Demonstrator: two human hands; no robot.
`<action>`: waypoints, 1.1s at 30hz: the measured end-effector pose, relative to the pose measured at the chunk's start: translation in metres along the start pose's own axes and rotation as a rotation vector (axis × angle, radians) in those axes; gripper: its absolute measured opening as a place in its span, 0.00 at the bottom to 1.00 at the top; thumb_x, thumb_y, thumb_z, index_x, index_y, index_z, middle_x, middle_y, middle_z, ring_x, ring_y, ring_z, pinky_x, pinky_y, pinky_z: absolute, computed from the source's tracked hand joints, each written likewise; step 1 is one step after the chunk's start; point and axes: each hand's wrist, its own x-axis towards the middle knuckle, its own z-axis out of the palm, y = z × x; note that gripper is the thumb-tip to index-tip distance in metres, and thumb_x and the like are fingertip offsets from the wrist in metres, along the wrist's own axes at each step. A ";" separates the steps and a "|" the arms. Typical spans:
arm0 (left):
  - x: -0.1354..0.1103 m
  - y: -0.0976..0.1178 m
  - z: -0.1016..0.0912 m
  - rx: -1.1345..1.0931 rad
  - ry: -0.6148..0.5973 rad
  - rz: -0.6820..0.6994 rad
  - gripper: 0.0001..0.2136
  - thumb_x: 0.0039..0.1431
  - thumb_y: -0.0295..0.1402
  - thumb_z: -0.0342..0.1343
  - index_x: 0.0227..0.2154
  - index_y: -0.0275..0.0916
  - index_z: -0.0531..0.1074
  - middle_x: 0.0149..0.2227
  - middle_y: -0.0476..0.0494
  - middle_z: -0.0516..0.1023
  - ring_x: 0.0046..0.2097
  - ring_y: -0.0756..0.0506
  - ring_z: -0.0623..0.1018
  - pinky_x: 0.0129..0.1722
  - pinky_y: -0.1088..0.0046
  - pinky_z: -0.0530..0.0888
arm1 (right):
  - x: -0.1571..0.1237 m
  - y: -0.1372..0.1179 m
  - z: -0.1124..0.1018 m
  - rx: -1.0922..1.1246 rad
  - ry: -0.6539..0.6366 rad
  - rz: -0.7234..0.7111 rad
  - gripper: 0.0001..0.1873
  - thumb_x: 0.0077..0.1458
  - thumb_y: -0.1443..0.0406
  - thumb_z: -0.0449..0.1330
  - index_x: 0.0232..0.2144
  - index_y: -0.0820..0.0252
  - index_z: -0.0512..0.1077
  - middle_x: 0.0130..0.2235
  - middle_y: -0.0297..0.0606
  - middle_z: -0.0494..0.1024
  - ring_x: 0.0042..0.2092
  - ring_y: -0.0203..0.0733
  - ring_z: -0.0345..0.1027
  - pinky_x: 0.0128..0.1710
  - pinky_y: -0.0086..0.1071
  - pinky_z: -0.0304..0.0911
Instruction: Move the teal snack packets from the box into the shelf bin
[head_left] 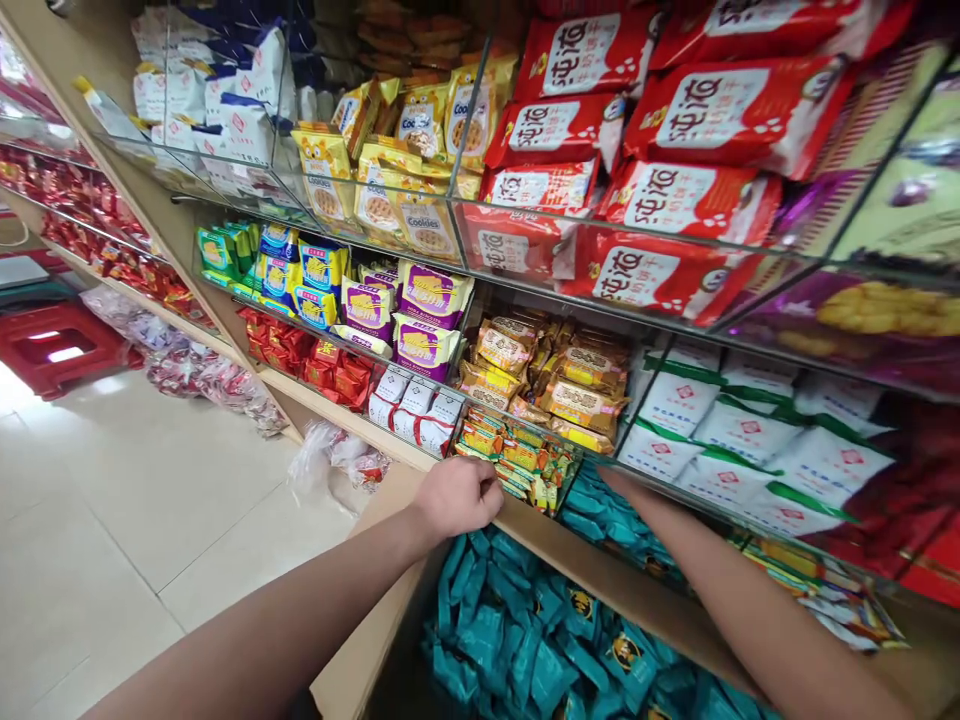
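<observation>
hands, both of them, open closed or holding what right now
Left hand: curled closed at the edge of the cardboard box; grip unclear.
Right hand: hidden, only the right forearm shows; cannot be told.

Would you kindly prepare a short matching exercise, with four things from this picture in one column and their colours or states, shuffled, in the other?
Column one:
1. Left hand
2. Packets heaped in the cardboard box
3. "Cookies" packets
4. Plastic stool

Column two:
A. Teal
B. Red
C. Fingers curled
D. Yellow

Right pairs: 1-C, 2-A, 3-D, 4-B.
</observation>
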 end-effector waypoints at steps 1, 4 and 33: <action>0.000 0.001 -0.001 0.010 -0.008 -0.013 0.12 0.53 0.35 0.41 0.25 0.40 0.70 0.29 0.47 0.74 0.32 0.47 0.73 0.30 0.75 0.64 | -0.006 0.002 -0.003 -0.011 -0.021 -0.001 0.14 0.56 0.61 0.50 0.44 0.59 0.63 0.47 0.39 0.66 0.44 0.40 0.63 0.43 0.40 0.61; 0.000 0.003 -0.005 0.043 -0.026 -0.036 0.14 0.53 0.35 0.40 0.26 0.40 0.70 0.30 0.47 0.75 0.33 0.47 0.73 0.30 0.75 0.64 | -0.038 0.009 -0.017 -0.051 -0.087 0.007 0.16 0.53 0.59 0.53 0.43 0.62 0.66 0.47 0.43 0.67 0.47 0.45 0.62 0.46 0.45 0.58; -0.006 0.021 -0.020 0.198 -0.055 -0.093 0.21 0.56 0.42 0.30 0.30 0.40 0.67 0.35 0.39 0.75 0.37 0.40 0.74 0.30 0.70 0.64 | -0.254 -0.007 0.050 0.038 -0.179 0.301 0.21 0.43 0.60 0.58 0.42 0.61 0.68 0.42 0.43 0.72 0.46 0.48 0.62 0.48 0.37 0.53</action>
